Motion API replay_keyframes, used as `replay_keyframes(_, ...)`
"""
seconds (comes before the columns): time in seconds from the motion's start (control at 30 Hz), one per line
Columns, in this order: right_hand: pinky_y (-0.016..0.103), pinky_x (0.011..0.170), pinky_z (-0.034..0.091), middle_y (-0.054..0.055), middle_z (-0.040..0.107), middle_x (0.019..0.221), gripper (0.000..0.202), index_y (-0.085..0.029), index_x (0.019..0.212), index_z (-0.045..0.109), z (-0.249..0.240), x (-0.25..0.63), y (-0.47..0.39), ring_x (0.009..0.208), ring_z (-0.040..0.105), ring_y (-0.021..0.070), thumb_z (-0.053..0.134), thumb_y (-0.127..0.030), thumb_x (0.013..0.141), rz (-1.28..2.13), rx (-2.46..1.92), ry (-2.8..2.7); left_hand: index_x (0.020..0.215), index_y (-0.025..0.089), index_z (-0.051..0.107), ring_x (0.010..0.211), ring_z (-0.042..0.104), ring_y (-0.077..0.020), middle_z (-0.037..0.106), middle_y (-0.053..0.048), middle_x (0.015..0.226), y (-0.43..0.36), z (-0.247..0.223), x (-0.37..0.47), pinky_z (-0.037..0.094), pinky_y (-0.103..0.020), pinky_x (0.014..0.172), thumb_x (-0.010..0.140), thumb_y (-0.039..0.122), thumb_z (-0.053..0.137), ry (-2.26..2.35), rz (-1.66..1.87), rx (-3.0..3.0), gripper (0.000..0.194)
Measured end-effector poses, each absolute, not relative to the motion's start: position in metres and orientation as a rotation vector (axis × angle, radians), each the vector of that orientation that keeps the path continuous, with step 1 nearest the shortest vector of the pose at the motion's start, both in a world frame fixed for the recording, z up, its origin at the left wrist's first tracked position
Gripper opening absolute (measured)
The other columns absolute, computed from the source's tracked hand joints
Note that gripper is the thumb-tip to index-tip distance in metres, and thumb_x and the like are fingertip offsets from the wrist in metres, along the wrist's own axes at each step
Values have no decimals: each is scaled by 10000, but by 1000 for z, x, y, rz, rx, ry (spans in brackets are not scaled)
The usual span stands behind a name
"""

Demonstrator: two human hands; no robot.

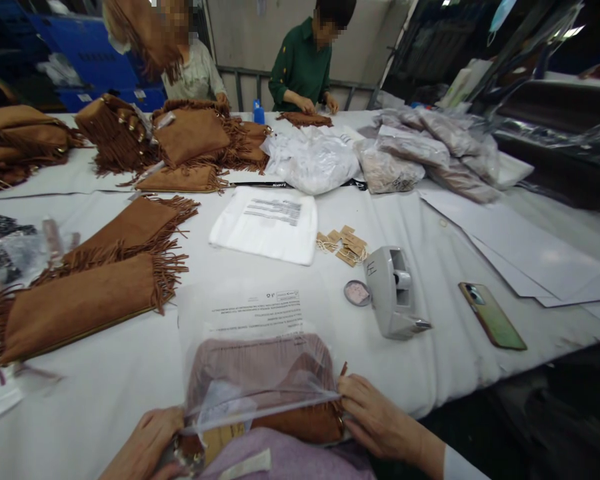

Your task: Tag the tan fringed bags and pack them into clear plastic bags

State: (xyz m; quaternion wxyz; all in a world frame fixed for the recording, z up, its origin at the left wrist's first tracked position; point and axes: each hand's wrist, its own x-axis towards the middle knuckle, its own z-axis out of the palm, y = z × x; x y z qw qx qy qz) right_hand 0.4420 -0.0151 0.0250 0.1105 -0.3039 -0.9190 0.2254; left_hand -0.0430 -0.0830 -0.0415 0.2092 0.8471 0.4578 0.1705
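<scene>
A brown suede bag (pixel 295 425) lies before me at the table's near edge, mostly inside a clear printed plastic bag (pixel 215 312). Its near end sticks out of the plastic opening, with a tan paper tag (pixel 221 440) and metal hardware at the left corner. My left hand (pixel 150 437) is closed at the left corner of the opening, its fingertips partly hidden. At the right corner, my right hand (pixel 375 413) pinches the plastic rim beside the brown bag. Purple cloth (pixel 285 457) shows below, between my hands.
Fringed brown bags (pixel 90 300) lie at left, more behind. Beyond the plastic are a white plastic-bag stack (pixel 265 223), tan tags (pixel 347 245), a grey tape dispenser (pixel 390 293) and a phone (pixel 493 317). Packed bags (pixel 430 143) lie at back right. Two people (pixel 300 67) work across the table.
</scene>
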Motion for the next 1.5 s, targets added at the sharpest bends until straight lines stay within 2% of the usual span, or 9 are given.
replay_keyframes(0.07, 454, 1016, 419, 171, 597, 1132, 378, -104, 1133, 566, 23, 442, -23, 1170, 505, 266, 576, -348, 845, 656, -901, -2720, 1259, 293, 485, 1037, 629, -280, 661, -75, 1152, -88, -45, -42, 507, -375, 903, 754, 436, 713, 1330, 522, 2335, 573)
replay_keyframes(0.13, 453, 1011, 432, 176, 602, 1134, 469, -97, 1173, 544, 16, 441, -29, 1167, 512, 274, 610, -408, 828, 572, -918, -2721, 1249, 281, 497, 1061, 614, -288, 649, -83, 1170, -91, -44, -40, 489, -398, 930, 751, 435, 714, 1360, 527, 2289, 565)
replay_keyframes(0.33, 388, 878, 523, 154, 613, 1037, 257, -128, 1098, 551, -4, 432, -19, 1010, 584, 240, 531, -293, 902, 365, -944, -2523, 1111, 224, 573, 974, 608, -232, 644, -79, 1063, -75, -18, -26, 505, -350, 860, 786, 341, 687, 1436, 491, 2052, 363)
replay_keyframes(0.63, 240, 620, 532, 29, 558, 775, 207, -185, 1125, 551, -11, 401, 10, 694, 603, 149, 476, -213, 933, 397, -1051, -2213, 911, 198, 493, 810, 523, -176, 539, -41, 904, -42, -11, -14, 470, -299, 719, 842, 300, 620, 1478, 678, 1919, 177)
replay_keyframes(0.83, 232, 621, 525, 27, 572, 766, 202, -187, 1111, 565, -17, 394, 0, 682, 607, 143, 497, -207, 922, 327, -1141, -2108, 871, 199, 473, 792, 495, -164, 515, -25, 883, -45, -19, -9, 456, -302, 727, 876, 289, 577, 1571, 720, 1935, 137)
replay_keyframes(1.07, 263, 626, 511, 19, 554, 734, 188, -187, 1055, 598, -18, 377, 21, 653, 583, 152, 485, -273, 931, 304, -1296, -2025, 807, 201, 442, 711, 456, -136, 467, 12, 814, -21, -20, -14, 398, -258, 638, 875, 324, 575, 1634, 745, 1864, 194)
replay_keyframes(1.23, 272, 562, 500, 14, 555, 694, 246, -175, 961, 624, -17, 365, 45, 605, 573, 159, 452, -349, 938, 317, -1359, -2052, 950, 197, 497, 844, 505, -166, 506, -22, 944, 2, -3, -27, 440, -284, 734, 835, 281, 610, 1520, 718, 1895, 181)
replay_keyframes(1.33, 268, 555, 510, 13, 568, 694, 232, -183, 969, 621, -14, 369, 32, 604, 587, 160, 449, -336, 940, 296, -1281, -2069, 973, 210, 503, 910, 524, -177, 519, -35, 984, -10, 3, -31, 459, -311, 806, 875, 237, 535, 1412, 657, 1934, 107)
replay_keyframes(1.5, 256, 587, 540, 22, 589, 732, 183, -215, 1051, 601, -22, 387, -26, 654, 622, 166, 483, -283, 930, 279, -1170, -2043, 873, 221, 490, 826, 551, -160, 535, -31, 912, -70, -20, -21, 479, -274, 746, 905, 262, 502, 1454, 730, 1929, 54)
